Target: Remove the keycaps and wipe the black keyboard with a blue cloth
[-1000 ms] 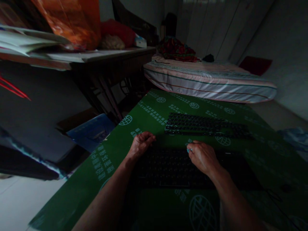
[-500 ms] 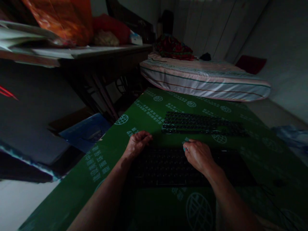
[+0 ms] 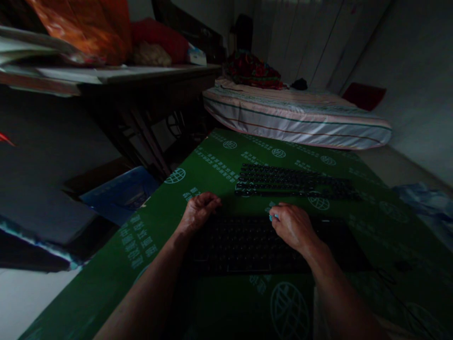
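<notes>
A black keyboard [image 3: 244, 243] lies on the green printed board in front of me; most of its key area looks stripped to bare positions, though the dim light hides detail. My left hand [image 3: 202, 208] is at its far left corner, fingers curled together; whatever they hold is hidden. Over the keyboard's far edge, right of the middle, my right hand [image 3: 290, 224] is closed on a small light-blue thing [image 3: 272, 216], mostly covered by the fingers. Beyond the keyboard, black keycaps [image 3: 279, 177] are laid out in rows on the board.
The green board [image 3: 226, 311] forms the work surface. A cable [image 3: 399, 293] runs off the keyboard's right side. A mattress [image 3: 300, 115] stands behind. To the left are a table [image 3: 141, 73] with an orange bag [image 3: 88, 28] and a blue box [image 3: 120, 193] below.
The whole view has shifted slightly, moving the scene a little leftward. Both hands keep nearly the same places at the keyboard; slightly more of the light-blue thing shows at my right fingers.
</notes>
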The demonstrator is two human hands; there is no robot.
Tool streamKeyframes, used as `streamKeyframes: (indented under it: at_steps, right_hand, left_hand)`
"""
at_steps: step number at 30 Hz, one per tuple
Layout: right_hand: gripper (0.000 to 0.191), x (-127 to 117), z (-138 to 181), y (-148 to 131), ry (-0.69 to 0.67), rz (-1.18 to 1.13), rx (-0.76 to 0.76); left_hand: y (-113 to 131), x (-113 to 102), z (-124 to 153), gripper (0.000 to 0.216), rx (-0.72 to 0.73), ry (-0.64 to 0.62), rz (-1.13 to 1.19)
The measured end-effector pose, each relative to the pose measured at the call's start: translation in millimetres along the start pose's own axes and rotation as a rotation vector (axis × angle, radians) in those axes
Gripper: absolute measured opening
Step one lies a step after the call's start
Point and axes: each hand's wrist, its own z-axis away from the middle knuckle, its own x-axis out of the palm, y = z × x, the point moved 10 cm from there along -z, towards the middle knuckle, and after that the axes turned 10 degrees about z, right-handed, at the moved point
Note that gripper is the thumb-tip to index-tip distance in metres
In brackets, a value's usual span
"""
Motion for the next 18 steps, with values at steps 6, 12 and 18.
streamKeyframes:
  at_steps: [6,12,18]
  right_hand:
    - [0.023,1.9,1.7,-12.1,-0.01,-0.04,-0.06]
    - [0.026,-2.0,2.2,-23.4,0.026,0.031,-0.062]
    - [0.024,1.4,3.1,-25.6,0.003,0.016,-0.085]
  left_hand:
    - [0.3,-0.6,-0.6,0.02,0.017,0.003,-0.023]
    - [4.2,1.1,0.1,0.021,0.01,-0.003,-0.013]
    - [5.9,1.2,-0.2,0.021,0.013,-0.007,-0.041]
